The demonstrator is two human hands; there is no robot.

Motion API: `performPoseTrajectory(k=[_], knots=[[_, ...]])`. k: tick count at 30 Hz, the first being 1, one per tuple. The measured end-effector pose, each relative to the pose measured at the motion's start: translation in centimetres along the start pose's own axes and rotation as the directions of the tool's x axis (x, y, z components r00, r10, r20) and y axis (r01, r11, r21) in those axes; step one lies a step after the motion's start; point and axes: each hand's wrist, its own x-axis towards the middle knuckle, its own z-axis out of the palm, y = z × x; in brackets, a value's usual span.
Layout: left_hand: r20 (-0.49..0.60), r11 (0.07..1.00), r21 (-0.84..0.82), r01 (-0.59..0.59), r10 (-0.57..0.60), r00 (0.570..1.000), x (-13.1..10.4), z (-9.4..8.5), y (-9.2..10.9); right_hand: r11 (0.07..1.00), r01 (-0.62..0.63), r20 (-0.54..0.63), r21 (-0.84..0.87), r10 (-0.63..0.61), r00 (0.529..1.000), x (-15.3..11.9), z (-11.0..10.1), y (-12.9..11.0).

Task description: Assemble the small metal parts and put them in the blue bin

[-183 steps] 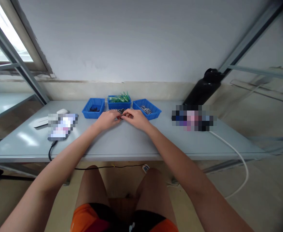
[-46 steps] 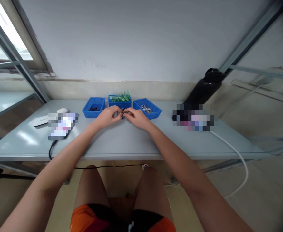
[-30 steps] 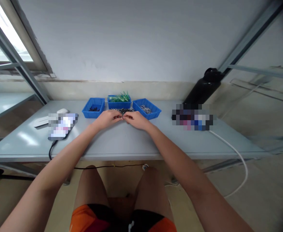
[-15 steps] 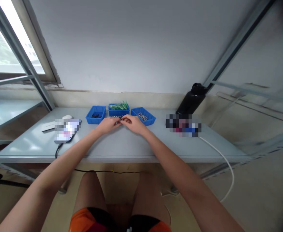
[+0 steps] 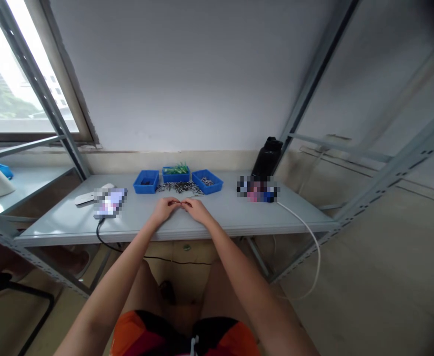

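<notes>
My left hand (image 5: 165, 208) and my right hand (image 5: 195, 209) meet over the desk in front of a pile of small dark and silvery pieces (image 5: 180, 187). Fingers of both hands are pinched together, tip to tip, around something too small to make out. Behind the pile stand three blue bins: the left bin (image 5: 146, 188) holds dark pieces, the middle bin (image 5: 176, 177) holds green pieces (image 5: 177, 169), and the right bin (image 5: 215, 187) holds silvery metal pieces (image 5: 206, 181).
A phone (image 5: 113, 202) with a black cable (image 5: 99, 230) lies at the left beside a white object (image 5: 85, 199). At the right stands a black bottle (image 5: 267, 159) near a blurred-out item (image 5: 257, 190) and a white cable (image 5: 306, 225). Metal posts frame the desk (image 5: 232, 210).
Both hands have drawn back from the pile toward the desk's front edge, leaving the pile in full view. The camera's view has shifted too.
</notes>
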Motion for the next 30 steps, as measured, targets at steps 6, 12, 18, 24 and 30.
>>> performPoseTrajectory(k=[6,12,18,24,30], knots=[[-0.006,0.999,-0.044,0.006,-0.006,1.000,-0.10,-0.42,-0.07,1.000,-0.023,-0.059,0.003,0.023,0.998,-0.16,0.48,-0.02],[0.019,0.990,-0.141,0.019,-0.017,1.000,-0.23,-0.59,-0.21,0.999,0.025,-0.019,0.041,-0.024,1.000,-0.24,0.30,0.21],[-0.009,0.983,-0.173,0.060,-0.062,0.998,-0.44,-0.48,-0.29,0.994,-0.028,-0.040,0.109,0.032,0.999,0.08,0.49,0.64],[-0.071,0.974,-0.221,0.048,-0.065,0.995,-0.45,-0.27,-0.22,0.989,-0.010,-0.141,0.149,0.032,0.989,0.15,0.60,0.58],[-0.032,0.991,-0.135,0.019,-0.023,0.999,-0.25,-0.08,-0.20,0.994,0.009,-0.194,0.107,0.012,0.981,-0.39,0.14,-0.12]])
